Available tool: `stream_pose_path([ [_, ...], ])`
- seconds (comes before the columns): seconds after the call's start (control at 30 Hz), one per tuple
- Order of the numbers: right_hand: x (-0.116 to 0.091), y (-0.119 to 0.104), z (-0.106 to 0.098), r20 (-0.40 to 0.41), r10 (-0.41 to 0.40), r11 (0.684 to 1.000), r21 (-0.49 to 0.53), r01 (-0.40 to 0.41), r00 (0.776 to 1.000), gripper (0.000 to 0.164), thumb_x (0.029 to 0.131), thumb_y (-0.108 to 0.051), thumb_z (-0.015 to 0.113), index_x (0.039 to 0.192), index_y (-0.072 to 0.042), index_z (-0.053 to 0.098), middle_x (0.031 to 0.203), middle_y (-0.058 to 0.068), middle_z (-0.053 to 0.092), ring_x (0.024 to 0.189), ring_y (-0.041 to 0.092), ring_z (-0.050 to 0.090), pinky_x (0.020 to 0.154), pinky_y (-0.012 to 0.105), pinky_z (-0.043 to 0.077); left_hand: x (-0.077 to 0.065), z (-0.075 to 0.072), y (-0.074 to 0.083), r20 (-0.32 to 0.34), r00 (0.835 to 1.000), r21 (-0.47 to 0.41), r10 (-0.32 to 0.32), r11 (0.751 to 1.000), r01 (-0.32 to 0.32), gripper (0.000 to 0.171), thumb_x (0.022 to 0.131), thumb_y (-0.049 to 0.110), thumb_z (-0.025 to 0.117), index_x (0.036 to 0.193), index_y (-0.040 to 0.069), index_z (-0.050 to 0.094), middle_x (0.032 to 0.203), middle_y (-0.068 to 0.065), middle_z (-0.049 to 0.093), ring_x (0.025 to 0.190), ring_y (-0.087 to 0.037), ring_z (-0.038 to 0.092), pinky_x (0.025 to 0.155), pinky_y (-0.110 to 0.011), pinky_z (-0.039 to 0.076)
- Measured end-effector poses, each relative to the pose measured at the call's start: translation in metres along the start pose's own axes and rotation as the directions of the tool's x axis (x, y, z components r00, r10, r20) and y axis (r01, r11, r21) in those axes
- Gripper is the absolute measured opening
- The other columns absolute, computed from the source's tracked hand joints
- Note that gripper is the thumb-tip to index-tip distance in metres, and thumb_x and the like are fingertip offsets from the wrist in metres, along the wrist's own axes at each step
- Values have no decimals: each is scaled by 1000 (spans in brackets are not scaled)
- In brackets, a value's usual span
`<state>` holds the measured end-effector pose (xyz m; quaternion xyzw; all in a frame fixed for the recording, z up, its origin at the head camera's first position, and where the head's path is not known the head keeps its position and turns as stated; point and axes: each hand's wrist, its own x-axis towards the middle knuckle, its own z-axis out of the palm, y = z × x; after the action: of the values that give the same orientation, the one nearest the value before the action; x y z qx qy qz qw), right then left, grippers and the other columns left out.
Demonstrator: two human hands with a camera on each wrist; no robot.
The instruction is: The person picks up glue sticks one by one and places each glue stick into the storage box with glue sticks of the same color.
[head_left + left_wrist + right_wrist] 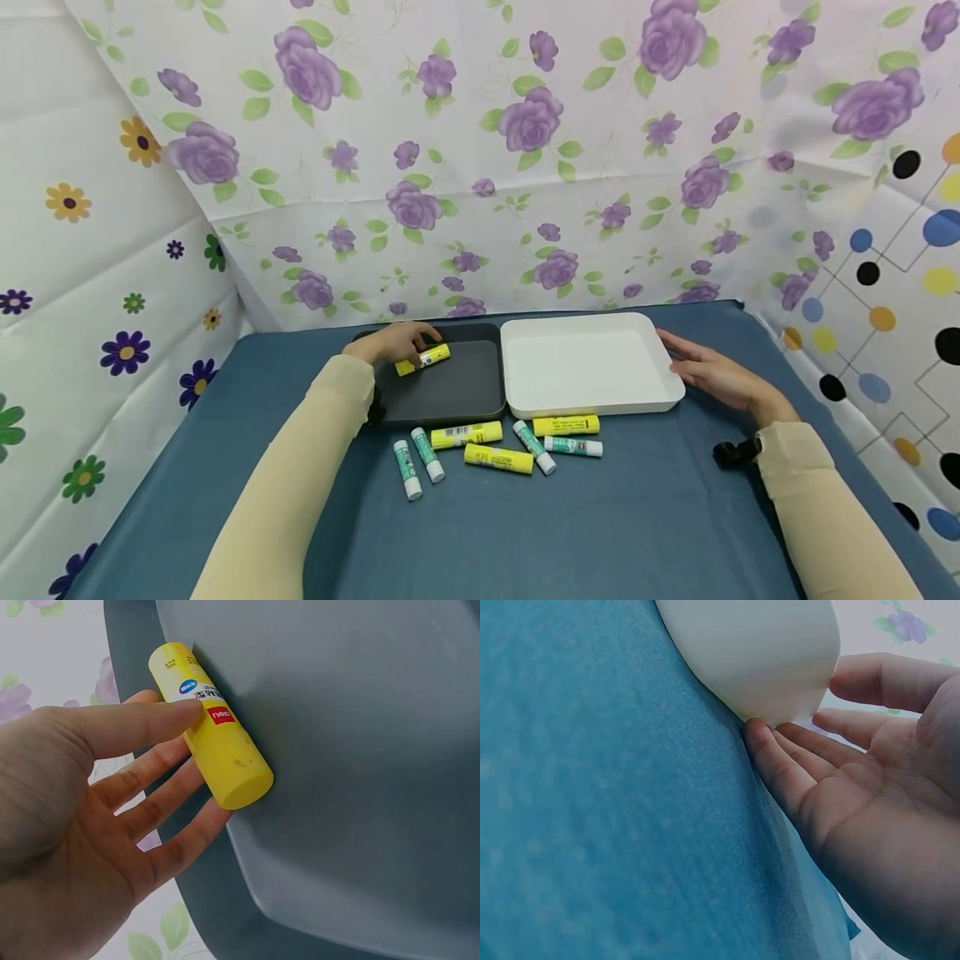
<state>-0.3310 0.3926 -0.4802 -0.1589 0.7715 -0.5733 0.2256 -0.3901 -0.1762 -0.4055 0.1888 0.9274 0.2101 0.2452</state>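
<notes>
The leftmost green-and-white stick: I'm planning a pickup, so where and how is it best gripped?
I'd probably grip the green-and-white stick mid-barrel, from above and slightly left, pinching across its width. It lies flat on the blue cloth with its left side free, while a similar stick lies close on its right.

Yellow glue stick [234, 769], dark-grey tray [457, 385], white tray [588, 367], blue cloth [600, 525], purple-flowered backdrop [531, 122].
</notes>
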Motion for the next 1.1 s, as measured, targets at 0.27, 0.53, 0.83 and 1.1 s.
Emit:
stream_pose_path([
  [0.27, 2, 1, 0, -15, 11, 1000, 8, -11, 1000, 77, 112, -25, 51, 169, -18, -1, 174, 12, -7, 158, 44, 1, 96, 7, 40, -2, 1, 0, 1, 1000, -7, -8, 1000, 8, 56, 99, -2, 67, 151, 8, 52, 138, -25, 57, 122, -38, 61, 96, -47, 55],
  [0.53, 2, 2, -1, 4, -6, 1000, -9, 6, 1000, 75, 113, -26, 48, 169, -19, -2, 174, 11, -9, 158, 42, -6, 97, 8, 37, -7, 1, 4, -10, 1000, -35, -20, 999, 20, 53, 101, -1, 65, 151, 9, 53, 138, -24, 57, 123, -38, 59, 97, -47, 54],
  [0.83, 2, 1, -1, 6, -7, 1000, -8, 7, 1000, 75, 113, -25, 48, 169, -20, -1, 174, 11, -9, 158, 42, -5, 98, 8, 37, -9, 1, 6, -2, 1000, -22, -19, 1000, 19, 52, 102, 2, 64, 152, 10, 52, 140, -24, 57, 126, -38, 59, 99, -48, 54],
  [1.1, 2, 0, 1, 4, -4, 1000, -1, 4, 1000, 76, 113, -25, 49, 169, -19, -2, 174, 12, -9, 157, 44, -3, 97, 8, 38, -11, 0, 7, 0, 1000, -24, -22, 999, 22, 53, 101, 1, 64, 152, 9, 52, 139, -24, 58, 126, -38, 59, 96, -46, 54],
])
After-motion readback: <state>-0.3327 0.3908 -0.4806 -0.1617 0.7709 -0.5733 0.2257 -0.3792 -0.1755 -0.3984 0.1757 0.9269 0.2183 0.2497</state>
